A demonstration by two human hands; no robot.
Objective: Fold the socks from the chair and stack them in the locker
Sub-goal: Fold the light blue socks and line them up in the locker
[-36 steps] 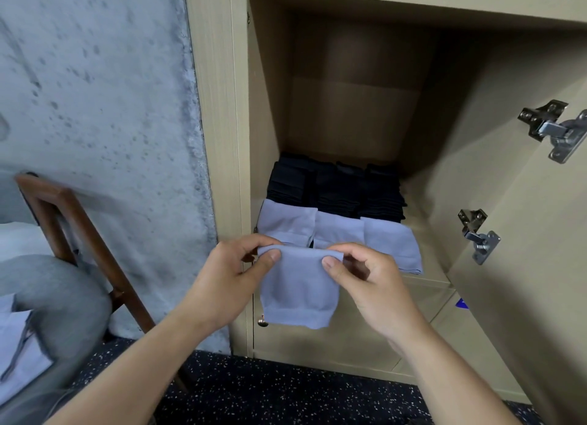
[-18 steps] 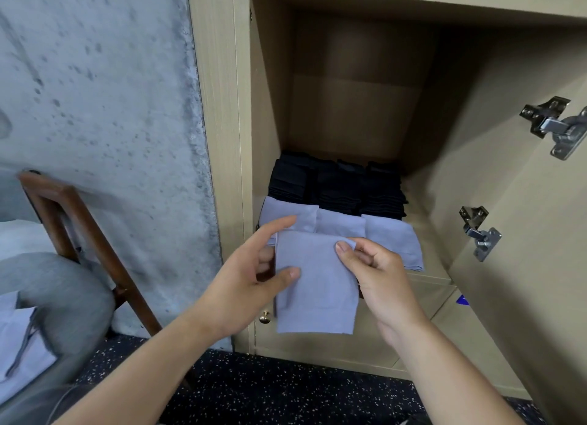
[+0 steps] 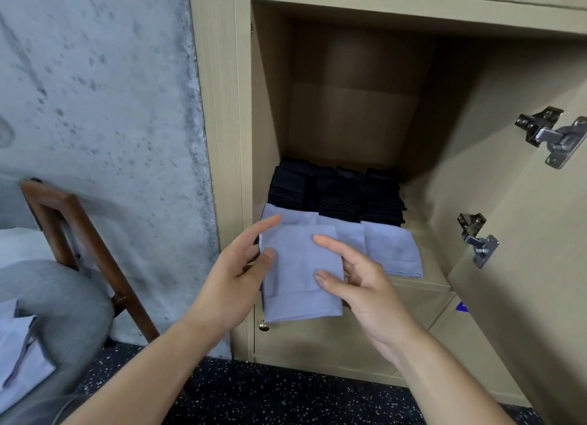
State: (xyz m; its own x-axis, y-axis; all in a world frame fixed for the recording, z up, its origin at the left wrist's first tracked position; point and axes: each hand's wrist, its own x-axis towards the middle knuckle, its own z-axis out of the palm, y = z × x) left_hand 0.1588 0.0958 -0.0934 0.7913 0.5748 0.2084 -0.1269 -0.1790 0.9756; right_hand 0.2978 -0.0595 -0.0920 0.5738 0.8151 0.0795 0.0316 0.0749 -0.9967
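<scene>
A folded light-blue sock (image 3: 298, 265) hangs upright in front of the open locker (image 3: 216, 138), its top edge at the level of the shelf front. My left hand (image 3: 228, 281) pinches its left edge, thumb on the front and index finger stretched over the top corner. My right hand (image 3: 371, 304) holds the right edge, thumb and index finger on the front and the other fingers behind. On the shelf lies a row of folded light-blue socks (image 3: 390, 250). Behind that row are stacks of dark socks (image 3: 336, 192).
The locker door (image 3: 524, 281) stands open at the right, with metal hinges (image 3: 479, 240) sticking out. At the left are a wooden chair (image 3: 79, 234) with a grey cushion (image 3: 47, 297) and pale cloth (image 3: 16, 361) on it. Below the shelf is a shut door with a small knob (image 3: 263, 326).
Both hands have carried the sock up and forward to the shelf front. Their hold has shifted from the sock's top edge to its sides.
</scene>
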